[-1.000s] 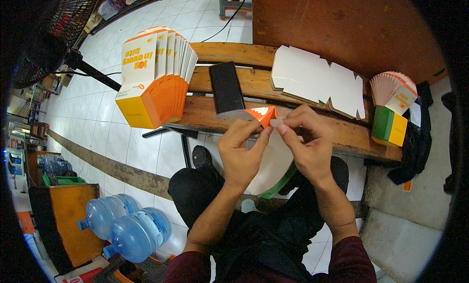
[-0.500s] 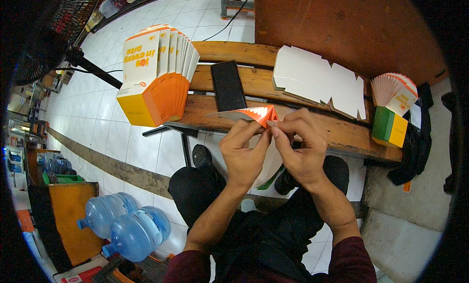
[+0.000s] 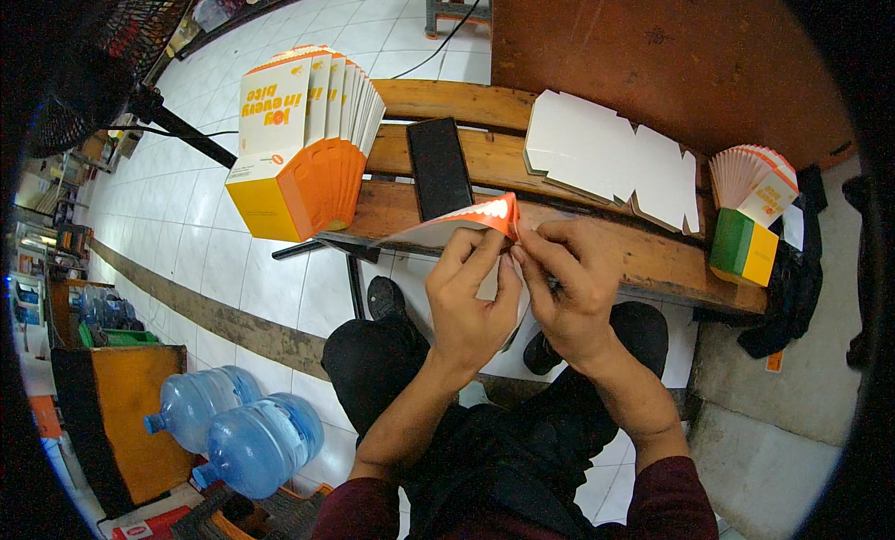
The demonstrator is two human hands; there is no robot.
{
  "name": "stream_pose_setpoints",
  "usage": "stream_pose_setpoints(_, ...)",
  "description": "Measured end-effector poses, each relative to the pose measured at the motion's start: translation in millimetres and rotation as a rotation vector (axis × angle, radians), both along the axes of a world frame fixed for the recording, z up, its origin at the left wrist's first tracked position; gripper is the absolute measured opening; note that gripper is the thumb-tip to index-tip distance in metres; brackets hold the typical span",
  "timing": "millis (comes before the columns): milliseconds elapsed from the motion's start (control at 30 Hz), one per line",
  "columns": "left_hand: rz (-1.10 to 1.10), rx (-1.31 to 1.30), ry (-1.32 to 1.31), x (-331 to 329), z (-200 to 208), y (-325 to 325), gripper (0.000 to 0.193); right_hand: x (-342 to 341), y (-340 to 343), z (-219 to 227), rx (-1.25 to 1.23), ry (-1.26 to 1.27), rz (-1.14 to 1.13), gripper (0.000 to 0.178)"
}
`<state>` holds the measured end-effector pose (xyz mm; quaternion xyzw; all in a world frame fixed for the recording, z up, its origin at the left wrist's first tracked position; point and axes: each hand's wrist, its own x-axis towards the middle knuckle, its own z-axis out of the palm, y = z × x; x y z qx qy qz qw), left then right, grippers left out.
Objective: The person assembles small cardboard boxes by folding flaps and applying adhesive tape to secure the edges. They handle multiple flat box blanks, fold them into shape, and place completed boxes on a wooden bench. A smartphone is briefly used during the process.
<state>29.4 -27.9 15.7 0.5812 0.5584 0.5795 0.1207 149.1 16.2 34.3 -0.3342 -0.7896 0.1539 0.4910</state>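
Note:
Between my two hands is a thin orange-and-white paperboard carton (image 3: 485,210), its pale side stretching out to the left. My left hand (image 3: 469,293) pinches it from below, thumb and fingers near its orange corner. On the other side, the fingertips of my right hand (image 3: 571,284) press together at the same corner, partly hiding it. Just beyond the carton, a black phone (image 3: 440,167) lies on the wooden bench (image 3: 392,209). White die-cut card blanks (image 3: 606,153) are stacked to the right of the phone.
A fanned stack of orange, yellow and white cartons (image 3: 289,144) occupies the bench's left end. A green, yellow and white stack (image 3: 746,237) is at its right end. Blue water jugs (image 3: 266,444) lie on the floor at lower left; a fan (image 3: 98,65) stands at upper left.
The carton has turned slightly, so more of its pale side and patterned orange edge show. My right fingers have shifted along its corner; both hands keep hold.

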Motion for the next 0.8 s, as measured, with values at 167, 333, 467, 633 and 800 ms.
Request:
stream_pose_setpoints(167, -0.224, -0.127, -0.668, -11, 0, 2, 0.019, 11, 4, 3, -0.246, 0.109, 0.137, 0.02)
stream_pose_setpoints(333, -0.299, -0.217, -0.727, -15, -3, 3, 0.021, 15, 4, 5, -0.243, 0.125, 0.129, 0.016)
stream_pose_setpoints(467, -0.281, -0.205, -0.725, -15, -4, 2, 0.018, 15, 4, 5, -0.27, 0.155, 0.158, 0.016)
stream_pose_setpoints(633, -0.285, -0.146, -0.719, -14, -4, 3, 0.019, 11, 4, 3, -0.147, 0.102, 0.162, 0.019)
stream_pose_setpoints(800, -0.265, -0.086, -0.61, -13, -1, 3, 0.026, 2, -5, -1, 0.016, -0.068, 0.072, 0.027)
